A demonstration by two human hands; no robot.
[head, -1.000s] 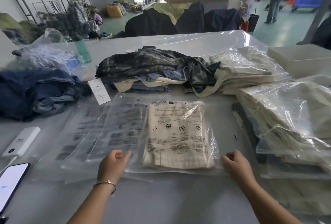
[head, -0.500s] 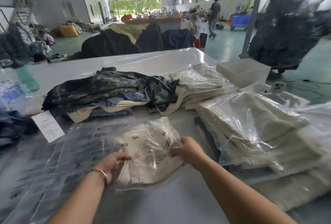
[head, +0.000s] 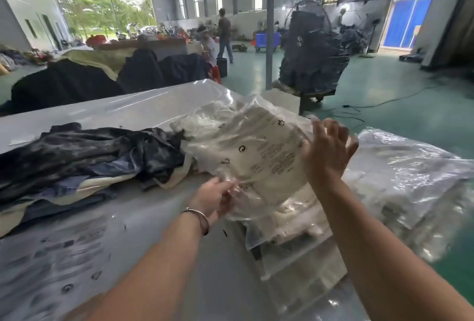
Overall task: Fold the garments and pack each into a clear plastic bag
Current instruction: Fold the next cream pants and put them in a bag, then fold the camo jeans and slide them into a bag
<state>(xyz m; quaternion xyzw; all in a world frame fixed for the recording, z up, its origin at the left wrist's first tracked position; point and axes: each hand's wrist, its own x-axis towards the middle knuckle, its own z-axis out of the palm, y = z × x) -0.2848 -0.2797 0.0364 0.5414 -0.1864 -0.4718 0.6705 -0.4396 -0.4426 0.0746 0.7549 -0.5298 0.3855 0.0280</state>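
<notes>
A cream folded garment sealed in a clear printed plastic bag [head: 259, 156] is lifted off the table, tilted, over the right-hand stack. My left hand [head: 215, 199] pinches the bag's near lower edge. My right hand [head: 327, 152] is at the bag's right edge with fingers spread and mostly straight, touching the plastic. Below lies a stack of packed cream garments in bags [head: 400, 187]. A heap of unfolded dark and blue garments [head: 84, 159] lies to the left on the table [head: 143, 110].
Empty printed clear bags [head: 59, 256] lie flat at the near left. A white box [head: 280, 101] stands at the table's far right corner. Beyond are dark garment piles [head: 102, 77], a loaded cart [head: 313, 56], a pillar and people on the green floor.
The packed bag has been lifted from the table in front of me and carried right, over the stack of packed bags. My view has swung right, and my right hand has opened.
</notes>
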